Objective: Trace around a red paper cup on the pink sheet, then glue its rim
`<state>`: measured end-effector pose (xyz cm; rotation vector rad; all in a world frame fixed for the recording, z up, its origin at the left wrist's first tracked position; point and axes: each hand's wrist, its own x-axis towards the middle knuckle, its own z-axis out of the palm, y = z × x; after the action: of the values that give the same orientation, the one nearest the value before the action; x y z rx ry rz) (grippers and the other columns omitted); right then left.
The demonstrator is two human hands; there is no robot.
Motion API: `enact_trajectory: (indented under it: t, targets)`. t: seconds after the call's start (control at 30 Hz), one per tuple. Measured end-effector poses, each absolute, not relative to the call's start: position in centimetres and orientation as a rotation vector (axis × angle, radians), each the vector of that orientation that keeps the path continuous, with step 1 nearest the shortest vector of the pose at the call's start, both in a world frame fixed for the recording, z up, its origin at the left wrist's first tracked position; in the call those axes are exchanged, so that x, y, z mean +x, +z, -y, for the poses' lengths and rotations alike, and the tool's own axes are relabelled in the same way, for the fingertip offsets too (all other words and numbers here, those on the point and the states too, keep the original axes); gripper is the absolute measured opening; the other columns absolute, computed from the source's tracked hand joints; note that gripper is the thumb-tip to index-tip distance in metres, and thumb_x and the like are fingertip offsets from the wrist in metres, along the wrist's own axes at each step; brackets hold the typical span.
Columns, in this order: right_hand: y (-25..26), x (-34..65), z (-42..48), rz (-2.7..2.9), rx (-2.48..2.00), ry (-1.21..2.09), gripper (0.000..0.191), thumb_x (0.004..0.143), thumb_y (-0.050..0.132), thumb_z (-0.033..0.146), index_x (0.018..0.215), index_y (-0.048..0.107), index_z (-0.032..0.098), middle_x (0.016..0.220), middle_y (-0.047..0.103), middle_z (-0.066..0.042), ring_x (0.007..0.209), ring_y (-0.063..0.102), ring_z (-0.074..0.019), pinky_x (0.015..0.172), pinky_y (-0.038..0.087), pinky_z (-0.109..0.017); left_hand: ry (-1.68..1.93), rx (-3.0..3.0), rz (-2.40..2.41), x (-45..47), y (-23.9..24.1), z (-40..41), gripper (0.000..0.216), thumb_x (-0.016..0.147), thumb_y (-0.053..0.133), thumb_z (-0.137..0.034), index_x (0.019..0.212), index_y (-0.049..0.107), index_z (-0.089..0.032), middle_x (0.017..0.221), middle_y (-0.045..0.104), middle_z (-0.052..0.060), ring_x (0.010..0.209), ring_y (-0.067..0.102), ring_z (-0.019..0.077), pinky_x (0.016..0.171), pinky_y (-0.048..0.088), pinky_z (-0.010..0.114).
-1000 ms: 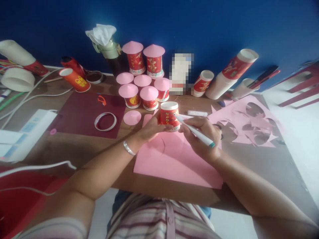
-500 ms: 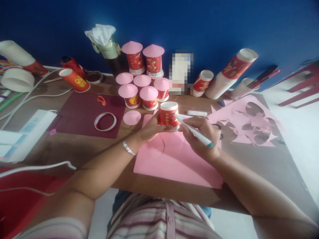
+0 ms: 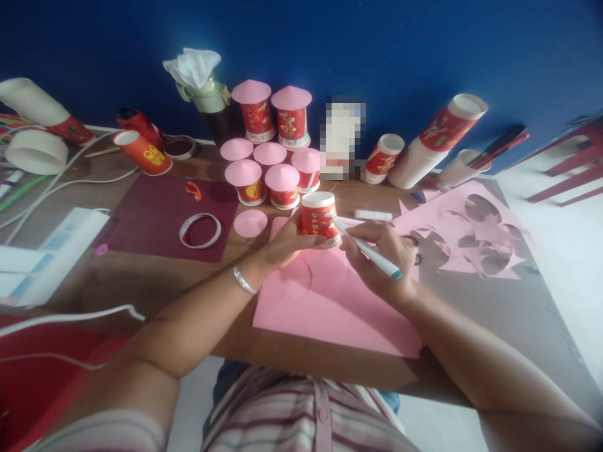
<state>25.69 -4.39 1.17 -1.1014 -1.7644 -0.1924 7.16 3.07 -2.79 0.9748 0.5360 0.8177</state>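
A red patterned paper cup (image 3: 319, 217) stands upside down on a pink paper sheet (image 3: 330, 307) at the middle of the table. My left hand (image 3: 282, 242) is wrapped round the cup's left side and holds it down. My right hand (image 3: 384, 257) grips a white marker pen (image 3: 370, 251) with a teal end; its tip touches the cup's base on the right. A curved pen line shows on the pink sheet near my left wrist.
Several red cups with pink cone lids (image 3: 271, 169) stand behind. A pink paper disc (image 3: 250, 223), a tape ring (image 3: 200, 230) on a maroon mat (image 3: 160, 220), cut pink paper (image 3: 471, 232) at right, cup stacks (image 3: 436, 138), a white power strip (image 3: 51, 251) with cables at left.
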Motion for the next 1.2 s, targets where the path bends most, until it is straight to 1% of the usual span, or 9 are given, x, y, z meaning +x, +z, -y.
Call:
enact_trajectory:
  t: [0.1, 0.2, 0.33, 0.57, 0.73, 0.83, 0.97, 1.07, 1.2]
  targets:
    - [1.33, 25.72, 4.55, 1.773, -1.11, -0.157, 0.004, 0.097, 0.07, 0.018, 0.097, 0.069, 0.023, 0.078, 0.079, 0.001, 0.067, 0.077, -0.0137, 0.06, 0.059, -0.022, 0.818, 0.962, -0.508, 7.17, -2.59, -3.06, 0.041, 0.072, 0.096, -0.024, 0.104, 0.071, -0.017, 0.102, 0.073, 0.004, 0.098, 0.07, 0.0198, 0.09, 0.06, 0.038]
    - [1.44, 25.61, 4.91, 1.782, -1.137, -0.118, 0.005, 0.097, 0.069, 0.019, 0.094, 0.07, 0.023, 0.08, 0.08, 0.0, 0.069, 0.078, -0.0154, 0.062, 0.061, -0.024, 0.815, 0.987, -0.481, 7.15, -2.4, -3.08, 0.04, 0.072, 0.095, -0.023, 0.102, 0.071, -0.017, 0.1, 0.072, 0.003, 0.095, 0.069, 0.0175, 0.088, 0.059, 0.035]
    - [1.5, 25.32, 5.21, 1.821, -1.043, -0.154, 0.01, 0.096, 0.07, 0.015, 0.102, 0.068, 0.022, 0.084, 0.08, -0.002, 0.07, 0.078, -0.0156, 0.062, 0.062, -0.025, 0.821, 1.012, -0.547, 7.12, -2.74, -3.1, 0.043, 0.069, 0.097, -0.025, 0.1, 0.069, -0.016, 0.103, 0.072, 0.004, 0.093, 0.068, 0.0172, 0.085, 0.058, 0.034]
    - [1.56, 25.22, 4.92, 1.833, -0.939, -0.162, 0.016, 0.095, 0.07, 0.009, 0.105, 0.067, 0.02, 0.084, 0.079, -0.002, 0.069, 0.077, -0.0154, 0.061, 0.063, -0.025, 0.807, 1.052, -0.56, 7.07, -3.15, -2.98, 0.053, 0.07, 0.097, -0.028, 0.112, 0.065, -0.018, 0.116, 0.072, 0.008, 0.105, 0.07, 0.0235, 0.088, 0.061, 0.039]
    - [1.56, 25.28, 4.95, 1.827, -0.967, -0.178, 0.013, 0.096, 0.069, 0.012, 0.104, 0.069, 0.022, 0.082, 0.078, -0.001, 0.069, 0.077, -0.0163, 0.059, 0.063, -0.026, 0.781, 1.073, -0.543, 7.1, -2.64, -2.95, 0.065, 0.07, 0.098, -0.033, 0.123, 0.063, -0.019, 0.112, 0.073, 0.008, 0.102, 0.073, 0.0241, 0.089, 0.063, 0.04]
    - [1.51, 25.26, 4.97, 1.822, -0.988, -0.192, 0.012, 0.097, 0.068, 0.014, 0.105, 0.069, 0.023, 0.082, 0.079, -0.001, 0.069, 0.078, -0.0168, 0.058, 0.064, -0.027, 0.77, 1.085, -0.533, 7.12, -2.66, -3.03, 0.069, 0.069, 0.099, -0.035, 0.124, 0.062, -0.019, 0.113, 0.074, 0.009, 0.103, 0.074, 0.0268, 0.088, 0.063, 0.042]
    - [1.38, 25.29, 4.87, 1.821, -1.0, -0.197, 0.013, 0.097, 0.069, 0.013, 0.105, 0.068, 0.023, 0.084, 0.079, -0.001, 0.071, 0.079, -0.0167, 0.06, 0.064, -0.026, 0.768, 1.068, -0.534, 7.09, -2.84, -3.08, 0.064, 0.069, 0.099, -0.035, 0.121, 0.064, -0.021, 0.118, 0.073, 0.009, 0.106, 0.072, 0.0264, 0.087, 0.063, 0.04]
    - [1.27, 25.29, 4.75, 1.817, -0.988, -0.21, 0.014, 0.095, 0.07, 0.011, 0.104, 0.067, 0.022, 0.083, 0.079, -0.002, 0.069, 0.078, -0.016, 0.059, 0.063, -0.024, 0.78, 1.053, -0.531, 7.1, -2.98, -3.09, 0.059, 0.068, 0.099, -0.034, 0.115, 0.066, -0.022, 0.112, 0.073, 0.006, 0.102, 0.072, 0.0248, 0.086, 0.064, 0.039]
    - [1.2, 25.29, 4.74, 1.82, -1.0, -0.217, 0.014, 0.095, 0.07, 0.011, 0.103, 0.066, 0.021, 0.082, 0.078, -0.002, 0.068, 0.077, -0.0148, 0.059, 0.061, -0.023, 0.794, 1.029, -0.539, 7.14, -3.02, -3.12, 0.056, 0.069, 0.099, -0.031, 0.112, 0.065, -0.02, 0.107, 0.072, 0.006, 0.097, 0.072, 0.0228, 0.083, 0.064, 0.039]
